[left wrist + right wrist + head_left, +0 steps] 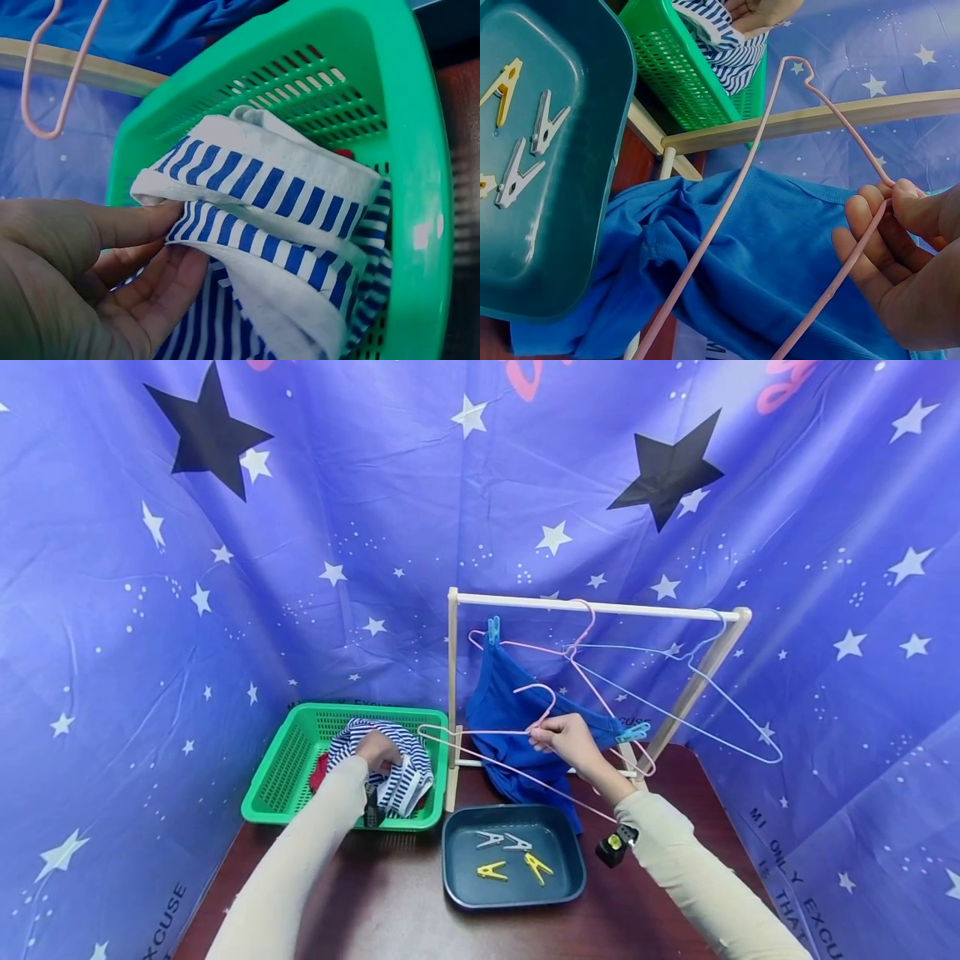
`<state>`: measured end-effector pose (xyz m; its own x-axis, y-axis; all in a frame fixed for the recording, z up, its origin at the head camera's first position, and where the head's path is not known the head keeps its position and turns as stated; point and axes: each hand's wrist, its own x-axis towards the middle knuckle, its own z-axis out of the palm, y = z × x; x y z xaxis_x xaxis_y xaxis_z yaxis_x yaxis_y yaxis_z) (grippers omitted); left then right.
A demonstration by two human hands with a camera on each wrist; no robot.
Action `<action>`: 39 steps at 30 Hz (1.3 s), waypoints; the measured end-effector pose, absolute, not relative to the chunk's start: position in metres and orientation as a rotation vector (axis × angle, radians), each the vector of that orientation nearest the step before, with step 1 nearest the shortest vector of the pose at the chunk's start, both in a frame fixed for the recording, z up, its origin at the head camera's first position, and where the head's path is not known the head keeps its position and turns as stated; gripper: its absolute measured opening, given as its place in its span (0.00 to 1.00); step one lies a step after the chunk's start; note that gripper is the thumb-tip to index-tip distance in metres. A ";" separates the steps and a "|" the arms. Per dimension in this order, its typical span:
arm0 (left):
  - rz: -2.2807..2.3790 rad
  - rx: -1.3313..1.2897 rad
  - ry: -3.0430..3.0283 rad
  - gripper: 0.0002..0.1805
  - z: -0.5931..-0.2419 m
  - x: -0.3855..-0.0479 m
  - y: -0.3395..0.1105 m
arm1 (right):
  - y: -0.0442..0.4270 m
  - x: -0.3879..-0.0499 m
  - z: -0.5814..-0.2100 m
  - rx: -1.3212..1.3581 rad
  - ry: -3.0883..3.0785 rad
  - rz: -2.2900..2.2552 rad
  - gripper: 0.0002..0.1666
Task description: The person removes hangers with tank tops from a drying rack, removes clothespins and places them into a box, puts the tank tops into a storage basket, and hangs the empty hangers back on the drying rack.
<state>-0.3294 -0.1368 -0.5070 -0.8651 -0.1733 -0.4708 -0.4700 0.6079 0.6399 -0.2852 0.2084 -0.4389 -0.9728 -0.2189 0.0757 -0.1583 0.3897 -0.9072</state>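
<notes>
My left hand [380,750] pinches the edge of a blue-and-white striped garment [247,176], which lies bunched in the green basket [273,777]. In the left wrist view, thumb and fingers grip its white-trimmed hem. My right hand [572,742] holds a pink hanger [739,184] just below its hook, in front of the rack. The hanger's left end reaches toward the basket and nothing hangs on it. Behind it, a blue garment [510,710] hangs from another pink hanger [581,643], held by blue clothespins [492,631].
A wooden rack [453,693] with a white rod stands at the back, a light blue hanger [720,681] on its right end. In front, a dark tray [513,897] holds yellow clothespins [492,871] and grey clothespins [517,842]. Something red [318,772] lies in the basket.
</notes>
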 end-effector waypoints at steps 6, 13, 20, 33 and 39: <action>1.064 -0.601 2.501 0.11 -0.509 -0.328 -0.127 | 0.209 -0.288 -0.442 -0.349 2.582 -1.646 0.14; 1.048 -0.671 2.500 0.11 -0.511 -0.329 -0.121 | 0.208 -0.288 -0.444 -0.321 2.573 -1.665 0.13; 1.002 -0.644 2.527 0.09 -0.521 -0.330 -0.120 | 0.205 -0.287 -0.445 -0.312 2.581 -1.661 0.12; 0.862 -0.575 2.626 0.09 -0.545 -0.329 -0.114 | 0.205 -0.287 -0.455 -0.325 2.583 -1.644 0.11; 0.794 -0.556 2.654 0.10 -0.553 -0.328 -0.111 | 0.205 -0.287 -0.459 -0.358 2.577 -1.660 0.12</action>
<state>-0.3279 -0.1112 -0.5528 -0.8750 -0.2729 -0.3998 -0.4476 0.7708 0.4534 -0.2868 0.2049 -0.4590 -0.9715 -0.2235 0.0784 -0.1639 0.3949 -0.9040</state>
